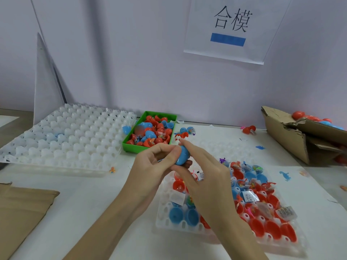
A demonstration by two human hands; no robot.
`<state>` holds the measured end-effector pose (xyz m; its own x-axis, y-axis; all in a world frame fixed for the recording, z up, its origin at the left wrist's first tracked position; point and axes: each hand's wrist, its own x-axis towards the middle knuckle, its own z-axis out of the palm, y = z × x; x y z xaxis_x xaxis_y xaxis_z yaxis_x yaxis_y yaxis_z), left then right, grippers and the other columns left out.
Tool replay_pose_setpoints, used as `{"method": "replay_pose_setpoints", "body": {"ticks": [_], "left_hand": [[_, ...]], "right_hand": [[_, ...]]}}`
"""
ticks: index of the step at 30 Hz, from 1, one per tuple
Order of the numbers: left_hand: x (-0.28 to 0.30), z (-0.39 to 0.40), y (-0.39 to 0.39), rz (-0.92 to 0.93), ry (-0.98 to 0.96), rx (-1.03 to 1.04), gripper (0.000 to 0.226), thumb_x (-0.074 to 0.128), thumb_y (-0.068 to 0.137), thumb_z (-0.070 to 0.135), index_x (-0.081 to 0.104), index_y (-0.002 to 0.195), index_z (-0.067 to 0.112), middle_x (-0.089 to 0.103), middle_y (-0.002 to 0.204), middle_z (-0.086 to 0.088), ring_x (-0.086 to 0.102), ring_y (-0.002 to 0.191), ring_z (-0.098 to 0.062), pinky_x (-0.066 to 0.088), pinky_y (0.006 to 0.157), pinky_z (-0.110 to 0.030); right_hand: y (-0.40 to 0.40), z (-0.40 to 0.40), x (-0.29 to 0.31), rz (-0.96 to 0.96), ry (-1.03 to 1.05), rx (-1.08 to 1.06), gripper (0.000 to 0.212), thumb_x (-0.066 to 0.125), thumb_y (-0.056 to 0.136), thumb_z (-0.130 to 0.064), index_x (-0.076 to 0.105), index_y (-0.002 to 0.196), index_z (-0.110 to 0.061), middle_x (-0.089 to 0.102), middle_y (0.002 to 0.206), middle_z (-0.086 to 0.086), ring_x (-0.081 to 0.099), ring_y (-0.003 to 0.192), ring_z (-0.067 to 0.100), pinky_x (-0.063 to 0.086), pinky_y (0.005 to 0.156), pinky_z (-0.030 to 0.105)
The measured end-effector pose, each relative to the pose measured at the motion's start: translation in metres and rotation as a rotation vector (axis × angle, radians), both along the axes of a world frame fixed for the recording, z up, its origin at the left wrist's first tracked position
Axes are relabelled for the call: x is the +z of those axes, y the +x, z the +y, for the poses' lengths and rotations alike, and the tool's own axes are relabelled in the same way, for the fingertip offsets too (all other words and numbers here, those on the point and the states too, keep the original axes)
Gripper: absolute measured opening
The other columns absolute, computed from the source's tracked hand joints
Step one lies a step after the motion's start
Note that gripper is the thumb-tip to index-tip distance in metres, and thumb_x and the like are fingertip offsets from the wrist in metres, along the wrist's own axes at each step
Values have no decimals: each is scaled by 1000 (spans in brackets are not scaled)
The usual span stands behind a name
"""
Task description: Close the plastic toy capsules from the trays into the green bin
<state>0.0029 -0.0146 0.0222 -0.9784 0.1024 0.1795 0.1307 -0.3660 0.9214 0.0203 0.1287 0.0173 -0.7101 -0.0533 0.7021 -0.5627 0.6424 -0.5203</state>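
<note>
My left hand (153, 166) and my right hand (202, 173) meet above the near tray and both pinch a blue capsule (181, 155) between their fingertips. A red part shows under it, mostly hidden by my fingers. The white tray (165, 212) beneath my hands holds several open red and blue capsule halves with small packaged toys. The green bin (148, 147) stands behind my hands and is full of red and blue capsules.
A stack of white trays (63, 136) lies turned over at the left. A torn cardboard box (293, 136) with more capsules sits at the right. Flat cardboard (20, 207) lies at the near left. Loose toy figures and capsule pieces (248, 129) dot the table.
</note>
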Motion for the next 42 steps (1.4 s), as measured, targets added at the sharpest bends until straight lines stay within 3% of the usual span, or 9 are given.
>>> {"method": "replay_pose_setpoints", "body": {"ticks": [9, 11, 16, 21, 23, 29, 33, 37, 42], "left_hand": [[-3, 4, 0, -54, 26, 41, 42, 80, 75, 37, 79, 103, 6, 78, 104, -15, 77, 98, -24, 60, 81, -24], [-4, 5, 1, -75, 19, 59, 42, 80, 75, 36, 78, 103, 4, 78, 103, -15, 76, 96, -23, 60, 80, -24], [-4, 5, 1, -52, -70, 148, 38, 79, 76, 36, 78, 101, 8, 79, 97, -8, 77, 89, -18, 59, 74, -20], [-5, 4, -2, 71, -231, 257, 18, 62, 98, 29, 78, 101, 21, 80, 96, 5, 77, 90, -14, 60, 73, -20], [-6, 3, -3, 126, -297, 322, 17, 60, 102, 21, 76, 101, 20, 79, 93, 8, 78, 82, -16, 61, 66, -20], [-7, -2, -1, 254, -457, 480, 11, 58, 95, 35, 68, 96, 31, 74, 81, 13, 72, 62, -14, 57, 51, -21], [-9, -2, -1, 340, -573, 413, 12, 72, 95, 19, 70, 95, 30, 72, 80, 16, 70, 62, -12, 55, 53, -20], [-8, -2, 1, 374, -608, 431, 2, 69, 94, 28, 70, 93, 30, 71, 79, 15, 68, 62, -13, 54, 52, -19], [-6, -5, 0, 336, -486, 441, 27, 54, 92, 45, 73, 90, 25, 71, 77, 5, 65, 52, -16, 53, 49, -22]], "right_hand": [[-2, 0, -1, 76, 157, -60, 51, 74, 85, -20, 65, 133, -5, 78, 104, 5, 73, 93, 21, 41, 92, 9], [-3, 1, -4, 21, 158, -44, 55, 80, 83, -17, 65, 135, -8, 78, 104, 2, 73, 93, 19, 46, 89, 11], [-5, 0, -2, -70, 88, -3, 54, 69, 88, -40, 64, 137, -20, 71, 118, -13, 56, 105, -6, 31, 91, -8], [-8, 5, 0, -233, 14, -45, 56, 79, 86, -34, 60, 138, -37, 54, 122, -14, 54, 103, 0, 42, 88, -1], [-7, 6, 3, -300, -76, -9, 55, 79, 87, -31, 58, 138, -40, 55, 117, -17, 59, 101, 0, 48, 87, 5], [-6, 6, 11, -646, -602, 201, 35, 73, 93, -25, 68, 123, -42, 74, 111, -24, 73, 97, -2, 53, 66, 9], [-6, 7, 13, -702, -697, 258, 24, 66, 96, -24, 71, 116, -36, 77, 110, -17, 75, 101, 7, 61, 77, 21], [-6, 15, 22, -759, -835, 337, 25, 65, 94, -29, 69, 118, -23, 78, 111, -4, 75, 105, 16, 60, 89, 29], [-38, 65, 61, -789, -1384, 509, 37, 60, 101, -23, 63, 128, 2, 74, 121, 16, 74, 108, 23, 62, 81, 27]]}}
